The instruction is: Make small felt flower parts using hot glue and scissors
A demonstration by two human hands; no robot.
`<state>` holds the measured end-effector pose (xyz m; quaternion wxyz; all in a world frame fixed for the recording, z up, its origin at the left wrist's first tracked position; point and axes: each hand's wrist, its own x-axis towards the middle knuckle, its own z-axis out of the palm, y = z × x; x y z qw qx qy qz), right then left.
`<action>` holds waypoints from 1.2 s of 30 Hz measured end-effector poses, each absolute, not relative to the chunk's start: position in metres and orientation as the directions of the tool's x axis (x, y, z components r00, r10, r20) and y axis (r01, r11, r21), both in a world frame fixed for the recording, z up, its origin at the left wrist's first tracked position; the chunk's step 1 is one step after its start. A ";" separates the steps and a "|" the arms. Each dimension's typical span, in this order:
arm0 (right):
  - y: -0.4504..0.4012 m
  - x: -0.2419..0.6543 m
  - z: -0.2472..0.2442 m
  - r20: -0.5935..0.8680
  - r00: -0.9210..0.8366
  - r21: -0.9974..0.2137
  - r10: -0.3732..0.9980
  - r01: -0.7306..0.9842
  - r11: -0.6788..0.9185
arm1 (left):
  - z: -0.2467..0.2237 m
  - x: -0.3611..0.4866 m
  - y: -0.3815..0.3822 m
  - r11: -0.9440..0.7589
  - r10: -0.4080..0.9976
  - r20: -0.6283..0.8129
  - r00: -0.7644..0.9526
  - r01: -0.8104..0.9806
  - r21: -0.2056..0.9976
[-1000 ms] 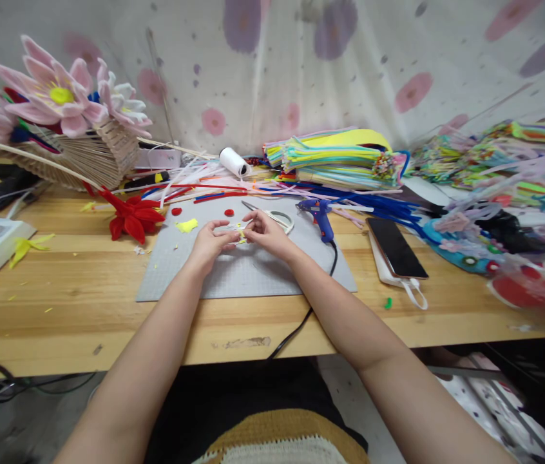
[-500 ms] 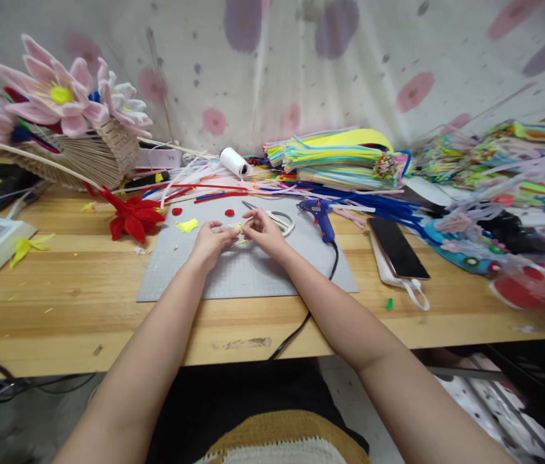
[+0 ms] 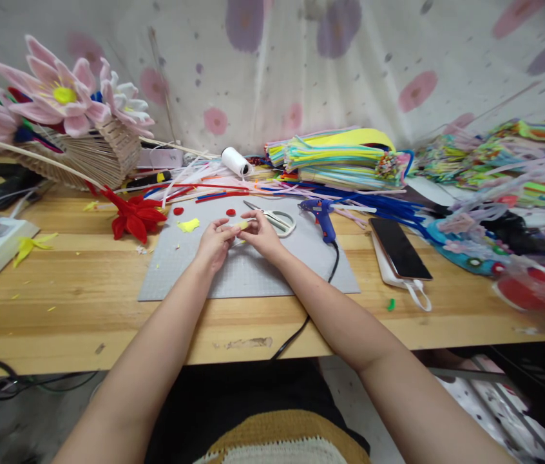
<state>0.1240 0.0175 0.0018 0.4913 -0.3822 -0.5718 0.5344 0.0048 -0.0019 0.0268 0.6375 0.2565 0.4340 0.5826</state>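
Observation:
Over the grey cutting mat (image 3: 263, 277), my left hand (image 3: 214, 243) and my right hand (image 3: 261, 236) meet fingertip to fingertip. Both pinch a small yellow piece (image 3: 242, 225) between them; its shape is too small to make out. Just behind my right hand lie scissors (image 3: 279, 222) with pale handles. A yellow scrap (image 3: 188, 225) rests on the mat to the left of my left hand. Two small red pieces, one at the left (image 3: 178, 211) and one nearer the middle (image 3: 230, 212), lie towards the mat's back edge.
A blue glue gun (image 3: 321, 218) sits on the mat's right side, its cable running off the front edge. Further right is a phone (image 3: 401, 248). A red flower (image 3: 134, 216) lies left; bundled colourful stems (image 3: 340, 158) and a white spool (image 3: 234, 162) are behind.
My fingers have shifted around the yellow piece, which now shows more plainly between them. My right hand has moved slightly left, uncovering more of the scissors.

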 end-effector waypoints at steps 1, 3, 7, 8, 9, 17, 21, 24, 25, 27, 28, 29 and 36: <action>0.018 0.125 0.002 0.137 -0.201 -0.989 0.970 -0.080 0.123 | 0.028 0.005 -0.003 0.184 0.970 -0.239 -0.049 -0.497 0.848; 0.018 0.127 0.003 0.107 -0.165 -0.992 0.980 -0.078 0.095 | 0.029 0.006 -0.005 0.182 0.973 -0.227 -0.042 -0.468 0.865; 0.017 0.131 0.005 0.080 -0.166 -0.993 0.983 -0.103 0.063 | 0.030 0.005 -0.005 0.189 0.971 -0.234 -0.045 -0.456 0.870; 0.017 0.132 0.006 0.075 -0.172 -0.992 0.982 -0.110 0.056 | 0.030 0.005 -0.005 0.180 0.973 -0.226 -0.055 -0.442 0.879; 0.016 0.132 0.006 0.069 -0.176 -0.992 0.982 -0.115 0.049 | 0.029 0.005 -0.005 0.167 0.974 -0.215 -0.071 -0.419 0.892; 0.015 0.131 0.008 0.058 -0.220 -0.997 0.974 -0.068 0.044 | 0.026 0.003 -0.006 0.126 0.977 -0.170 -0.129 -0.299 0.946; 0.017 0.132 0.009 0.076 -0.219 -0.992 0.973 -0.115 0.052 | 0.028 0.002 -0.006 0.129 0.970 -0.184 -0.159 -0.307 0.943; 0.018 0.133 0.009 0.080 -0.201 -0.992 0.976 -0.116 0.057 | 0.028 0.002 -0.005 0.119 0.972 -0.175 -0.159 -0.313 0.942; 0.018 0.133 0.009 0.082 -0.193 -0.992 0.978 -0.107 0.062 | 0.027 0.003 -0.005 0.112 0.973 -0.168 -0.157 -0.311 0.944; 0.018 0.133 0.008 0.089 -0.189 -0.993 0.978 -0.089 0.073 | 0.026 0.004 -0.005 0.107 0.976 -0.158 -0.149 -0.302 0.947; 0.017 0.132 0.008 0.095 -0.196 -0.993 0.976 -0.080 0.081 | 0.025 0.004 -0.005 0.109 0.977 -0.158 -0.146 -0.297 0.948; 0.017 0.132 0.007 0.102 -0.206 -0.994 0.973 -0.070 0.089 | 0.025 0.005 -0.005 0.114 0.976 -0.162 -0.144 -0.295 0.949; 0.018 0.136 0.009 0.142 -0.165 -0.990 0.976 -0.046 0.136 | 0.021 0.002 -0.003 0.107 0.967 -0.169 -0.189 -0.300 0.948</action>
